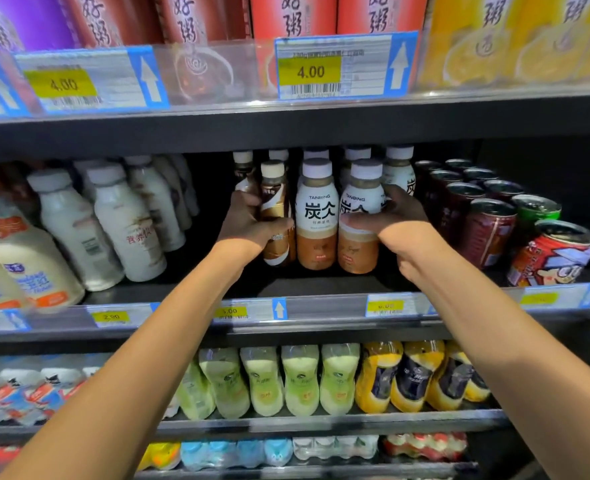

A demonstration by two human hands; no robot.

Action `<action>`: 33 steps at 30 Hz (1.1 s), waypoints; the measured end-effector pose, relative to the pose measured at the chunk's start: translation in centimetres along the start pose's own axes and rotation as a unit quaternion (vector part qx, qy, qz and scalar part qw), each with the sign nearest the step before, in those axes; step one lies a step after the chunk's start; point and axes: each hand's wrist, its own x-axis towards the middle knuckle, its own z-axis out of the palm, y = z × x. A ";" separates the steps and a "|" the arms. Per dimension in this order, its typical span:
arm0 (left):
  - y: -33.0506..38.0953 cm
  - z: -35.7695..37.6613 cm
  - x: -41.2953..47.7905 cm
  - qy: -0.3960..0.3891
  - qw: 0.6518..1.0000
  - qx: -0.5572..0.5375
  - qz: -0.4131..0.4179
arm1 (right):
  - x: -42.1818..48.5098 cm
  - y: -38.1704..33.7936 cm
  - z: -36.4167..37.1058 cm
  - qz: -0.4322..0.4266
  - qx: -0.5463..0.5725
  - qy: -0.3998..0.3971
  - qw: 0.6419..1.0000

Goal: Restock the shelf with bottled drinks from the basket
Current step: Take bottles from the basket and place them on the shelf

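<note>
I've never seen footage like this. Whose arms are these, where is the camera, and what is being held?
There is no machine here. A person wears one wide-angle camera on the head, so you look along their bare arms at a shop shelf. The left hand grips a brown-and-white bottle. The right hand grips a TANBING bottle. A second TANBING bottle stands between them. White bottles are to the left and red cans to the right. The basket is out of view.
</note>
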 end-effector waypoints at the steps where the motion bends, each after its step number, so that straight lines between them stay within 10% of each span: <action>1: 0.1 0.0 -0.1 0.003 1.000 0.007 0.007 | 0.1 0.2 0.1 -0.008 -0.004 0.001 1.000; 25: 0.5 -0.2 -0.6 0.042 0.984 0.169 0.029 | 0.0 0.9 0.8 -0.003 -0.082 0.065 0.995; 33: 3.3 -1.0 -5.5 0.025 0.932 0.350 0.089 | -3.3 -1.2 0.0 0.061 -0.188 0.026 0.980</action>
